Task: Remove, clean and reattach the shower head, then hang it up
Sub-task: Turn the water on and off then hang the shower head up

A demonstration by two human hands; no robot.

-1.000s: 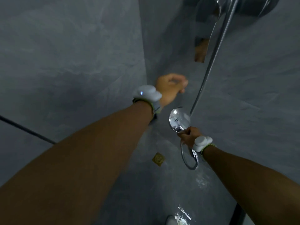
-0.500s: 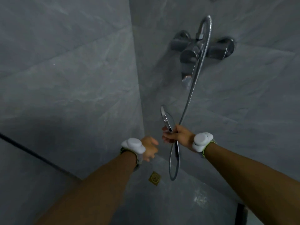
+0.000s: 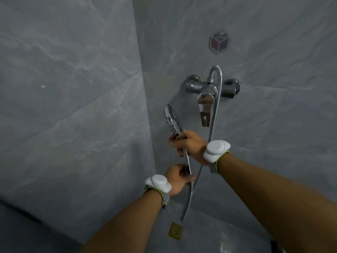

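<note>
1. The shower head (image 3: 172,118) is off its holder and held out in front of the wall near the corner of the two tiled walls, its round face upward and turned edge-on to the camera, its chrome handle running down between the two hands.
2. The right hand (image 3: 188,145) is wrapped round the upper handle just below the face; the left hand (image 3: 177,178) grips the bottom end, where the hose (image 3: 213,117) joins; whether its fingers sit on the coupling nut itself I cannot tell.
3. The step in hand looks like unscrewing the head from the hose; the right hand should probably hold the handle dead still while the left alone turns the nut, so the hose does not twist with it.
4. The hose loops down towards the floor drain (image 3: 175,231) and back up to the mixer tap (image 3: 209,88); keep slack in that loop; a small washer may drop out at the joint, and the drain lies right below.
</note>
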